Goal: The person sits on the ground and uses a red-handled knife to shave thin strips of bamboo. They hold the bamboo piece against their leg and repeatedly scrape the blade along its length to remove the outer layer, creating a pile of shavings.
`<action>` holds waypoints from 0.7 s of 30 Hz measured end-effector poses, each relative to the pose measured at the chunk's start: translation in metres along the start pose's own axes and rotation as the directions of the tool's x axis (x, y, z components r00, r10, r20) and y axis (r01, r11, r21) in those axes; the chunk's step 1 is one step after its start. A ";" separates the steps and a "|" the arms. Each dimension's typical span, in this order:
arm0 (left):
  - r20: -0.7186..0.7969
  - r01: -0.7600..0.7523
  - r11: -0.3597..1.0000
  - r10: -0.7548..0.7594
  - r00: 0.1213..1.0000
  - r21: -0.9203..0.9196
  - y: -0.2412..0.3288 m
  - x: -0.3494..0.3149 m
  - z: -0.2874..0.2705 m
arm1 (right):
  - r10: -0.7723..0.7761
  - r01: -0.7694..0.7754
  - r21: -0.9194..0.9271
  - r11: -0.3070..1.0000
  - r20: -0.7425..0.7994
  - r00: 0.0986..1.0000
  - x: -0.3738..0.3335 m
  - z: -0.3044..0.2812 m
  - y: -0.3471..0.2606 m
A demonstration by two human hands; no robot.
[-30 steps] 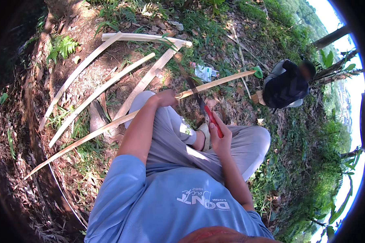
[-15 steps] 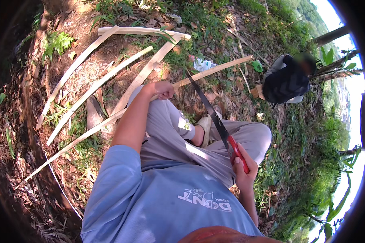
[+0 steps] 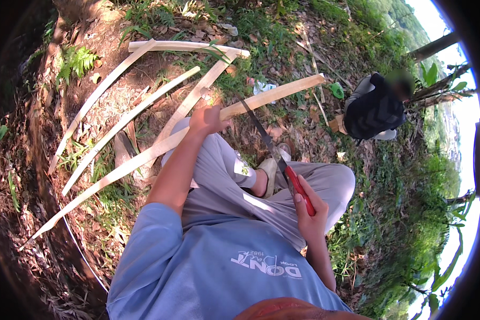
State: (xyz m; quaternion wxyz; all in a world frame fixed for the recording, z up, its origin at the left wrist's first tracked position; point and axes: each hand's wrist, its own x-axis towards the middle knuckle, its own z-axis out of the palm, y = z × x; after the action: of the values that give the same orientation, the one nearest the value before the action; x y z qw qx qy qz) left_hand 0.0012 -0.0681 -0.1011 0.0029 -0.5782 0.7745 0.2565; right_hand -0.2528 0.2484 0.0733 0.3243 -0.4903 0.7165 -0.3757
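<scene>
My left hand [image 3: 208, 119] is closed round a long pale wooden strip [image 3: 282, 91], which lies across my raised knee and runs down to the lower left. In my right hand [image 3: 310, 205] is a machete [image 3: 262, 131] with a long dark blade and a red handle. The blade points up and away from me. Its tip end overlaps the strip just right of my left hand; whether it touches the wood I cannot tell.
Several more pale wooden strips [image 3: 106, 96] lie on the leafy ground at the left. A person [image 3: 375, 109] in dark clothing sits at the far right. A white wrapper [image 3: 261, 87] and a green scrap [image 3: 336, 90] lie beyond the strip. A fern [image 3: 80, 60] grows at the far left.
The strip has turned in my left hand, so its broader face shows. My right hand has moved slightly left and up, shifting the machete's blade left over the strip.
</scene>
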 end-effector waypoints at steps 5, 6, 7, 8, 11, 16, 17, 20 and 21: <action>-0.053 -0.024 0.998 0.021 0.998 -0.055 -0.015 0.009 0.011 | -0.149 0.148 -0.052 0.988 -0.005 0.989 0.017 0.019 -0.016; -0.044 -0.015 0.999 0.013 0.999 -0.051 -0.012 0.009 0.008 | -0.116 0.116 -0.048 0.992 0.002 0.993 0.017 0.018 -0.016; -0.036 -0.005 0.999 0.003 0.999 -0.048 -0.008 0.009 0.005 | -0.083 0.083 -0.044 0.996 0.011 0.997 0.017 0.017 -0.017; -0.027 0.006 0.999 -0.007 1.000 -0.046 -0.005 0.008 0.003 | -0.050 0.051 -0.040 0.998 0.021 0.999 0.017 0.016 -0.018; -0.022 0.039 0.997 -0.040 0.999 -0.061 -0.003 0.004 0.005 | -0.098 0.098 -0.030 0.995 -0.008 0.995 0.015 0.017 -0.008; -0.020 0.035 0.999 -0.036 0.999 -0.039 0.003 -0.009 0.005 | 0.003 -0.002 0.016 1.000 -0.026 1.000 0.010 0.013 0.006; -0.025 0.034 0.999 -0.035 0.999 -0.036 0.003 -0.010 0.005 | 0.014 -0.013 0.032 0.999 -0.034 0.999 0.011 0.013 0.007; -0.037 0.014 1.000 -0.015 0.999 -0.024 -0.007 -0.003 0.013 | 0.059 -0.057 0.043 0.997 -0.042 0.997 0.019 0.010 0.002; -0.022 0.032 0.999 -0.033 0.999 -0.027 -0.004 -0.004 0.010 | 0.084 -0.080 0.078 0.994 -0.049 0.995 0.021 0.009 0.002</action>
State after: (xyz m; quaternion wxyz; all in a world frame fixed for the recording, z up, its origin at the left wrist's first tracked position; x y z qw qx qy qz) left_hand 0.0032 -0.0614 -0.1103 -0.0094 -0.5935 0.7615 0.2604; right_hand -0.2528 0.2274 0.0657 0.3390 -0.4381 0.7293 -0.4015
